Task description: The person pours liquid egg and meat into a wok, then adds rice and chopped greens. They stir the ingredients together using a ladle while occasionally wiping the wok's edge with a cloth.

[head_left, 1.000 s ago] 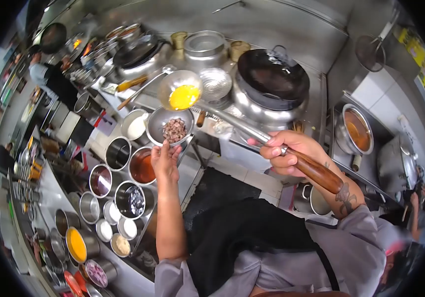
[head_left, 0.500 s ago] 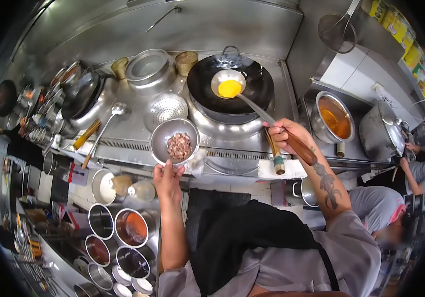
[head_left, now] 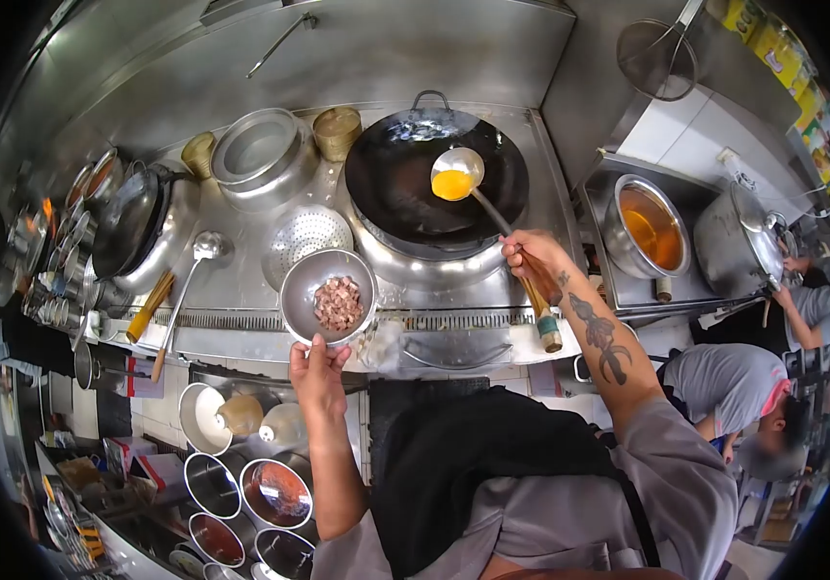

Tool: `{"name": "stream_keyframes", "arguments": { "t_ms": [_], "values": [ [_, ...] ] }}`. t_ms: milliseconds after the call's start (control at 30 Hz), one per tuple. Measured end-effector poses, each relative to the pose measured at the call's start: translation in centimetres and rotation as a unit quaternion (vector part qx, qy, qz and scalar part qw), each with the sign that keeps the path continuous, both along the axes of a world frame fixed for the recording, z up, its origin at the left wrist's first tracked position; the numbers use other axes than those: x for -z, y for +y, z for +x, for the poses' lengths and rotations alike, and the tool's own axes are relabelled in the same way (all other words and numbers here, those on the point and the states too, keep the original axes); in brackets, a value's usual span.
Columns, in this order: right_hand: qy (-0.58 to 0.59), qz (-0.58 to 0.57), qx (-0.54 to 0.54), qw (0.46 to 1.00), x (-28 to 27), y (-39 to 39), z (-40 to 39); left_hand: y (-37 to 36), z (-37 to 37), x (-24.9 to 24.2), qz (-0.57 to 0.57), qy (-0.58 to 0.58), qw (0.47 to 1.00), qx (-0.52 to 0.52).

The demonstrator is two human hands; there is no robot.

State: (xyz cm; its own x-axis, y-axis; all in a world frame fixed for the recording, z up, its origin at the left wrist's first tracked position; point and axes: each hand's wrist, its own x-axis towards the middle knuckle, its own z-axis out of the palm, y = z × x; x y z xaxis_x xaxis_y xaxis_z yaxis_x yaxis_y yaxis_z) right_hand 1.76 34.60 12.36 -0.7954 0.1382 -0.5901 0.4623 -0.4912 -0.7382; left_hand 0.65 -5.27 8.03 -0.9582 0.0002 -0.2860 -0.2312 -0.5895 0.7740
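Observation:
My left hand (head_left: 320, 375) pinches the near rim of a metal bowl (head_left: 299, 282), with the thumb at the edge and fingers beneath. Chopped pinkish meat (head_left: 338, 304) lies in that bowl. The bowl is held over the counter's front, left of a black wok (head_left: 391, 188). My right hand (head_left: 537, 253) is wrapped around the handle of a ladle (head_left: 470, 162). Over the wok, the ladle's cup holds a yellow liquid (head_left: 452, 185) that looks like egg, gathered toward its lower left lip. The wok's inside has a shiny, oily look.
Behind the bowl sits a perforated strainer (head_left: 308, 242). A second ladle (head_left: 204, 253) and a bamboo brush (head_left: 152, 304) lie left. Another brush (head_left: 548, 332) sits under my right forearm. A pot of amber liquid (head_left: 649, 230) stands right. Co-workers (head_left: 736, 382) are at far right.
The ladle has shifted right within the wok and tilted, so the yellow liquid has run to its lower left lip. The whole view has turned slightly. My left hand still holds the bowl.

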Motion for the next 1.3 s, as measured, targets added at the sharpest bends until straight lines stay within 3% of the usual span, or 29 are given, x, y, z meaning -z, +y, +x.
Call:
{"name": "stream_keyframes", "arguments": {
  "t_ms": [233, 467, 533, 567, 700, 733, 800, 833, 900, 1000, 1033, 1100, 1167, 1200, 1267, 1300],
  "values": [
    [-0.015, 0.166, 0.001, 0.986, 2.3, 0.0, -0.5, 0.1, -1.0, 0.9, -0.004, 0.001, 1.000, -0.001],
    [0.040, 0.402, -0.098, 0.909, 4.2, 0.7, 0.7, 1.3, -2.8, 1.6, 0.017, 0.003, 1.000, -0.003],
    [0.073, 0.569, -0.133, 0.808, 3.0, 0.0, 1.9, 1.9, -3.4, 1.4, 0.022, 0.005, 1.000, 0.001],
    [0.112, 0.676, -0.133, 0.716, 5.4, 1.0, 2.0, 2.2, -3.8, 1.3, 0.019, 0.005, 1.000, 0.012],
    [0.100, 0.694, -0.156, 0.695, 4.8, 1.2, 2.6, 3.9, -5.9, 0.7, -0.008, 0.026, 0.999, 0.042],
    [0.101, 0.695, -0.155, 0.695, 4.4, 1.3, 2.8, 4.4, -6.6, 0.3, -0.008, 0.027, 0.999, 0.041],
    [0.122, 0.560, -0.150, 0.806, 2.8, 1.2, 3.4, 6.1, -8.4, -0.6, -0.070, 0.060, 0.994, 0.061],
    [0.124, 0.560, -0.149, 0.805, 1.5, 0.8, 3.6, 7.2, -9.6, -0.7, -0.059, 0.081, 0.992, 0.072],
    [0.094, 0.428, -0.108, 0.892, -0.5, -0.2, 4.2, 9.7, -12.5, -0.5, -0.100, 0.128, 0.982, 0.101],
    [0.084, 0.336, -0.030, 0.938, 1.3, 0.1, 4.4, 15.1, -16.9, 0.0, -0.169, 0.218, 0.953, 0.123],
    [0.082, 0.335, -0.021, 0.938, 1.2, 0.2, 4.4, 16.9, -18.9, 0.9, -0.223, 0.240, 0.934, 0.144],
    [0.063, 0.192, 0.026, 0.979, 0.8, 0.3, 4.5, 20.1, -22.5, 3.5, -0.321, 0.292, 0.885, 0.169],
    [0.061, 0.145, 0.067, 0.985, 0.0, 0.0, 4.4, 22.8, -25.0, 5.5, -0.423, 0.316, 0.828, 0.190],
    [0.063, 0.099, 0.094, 0.989, -0.5, -0.3, 4.2, 23.9, -25.7, 6.1, -0.420, 0.321, 0.825, 0.202],
    [0.046, 0.085, 0.117, 0.988, -1.1, -0.9, 3.5, 25.7, -26.3, 6.9, -0.523, 0.526, 0.656, 0.141],
    [0.040, 0.075, 0.116, 0.990, -1.2, -1.0, 3.1, 26.3, -26.2, 7.3, -0.529, 0.508, 0.651, 0.194]
  ]
}}
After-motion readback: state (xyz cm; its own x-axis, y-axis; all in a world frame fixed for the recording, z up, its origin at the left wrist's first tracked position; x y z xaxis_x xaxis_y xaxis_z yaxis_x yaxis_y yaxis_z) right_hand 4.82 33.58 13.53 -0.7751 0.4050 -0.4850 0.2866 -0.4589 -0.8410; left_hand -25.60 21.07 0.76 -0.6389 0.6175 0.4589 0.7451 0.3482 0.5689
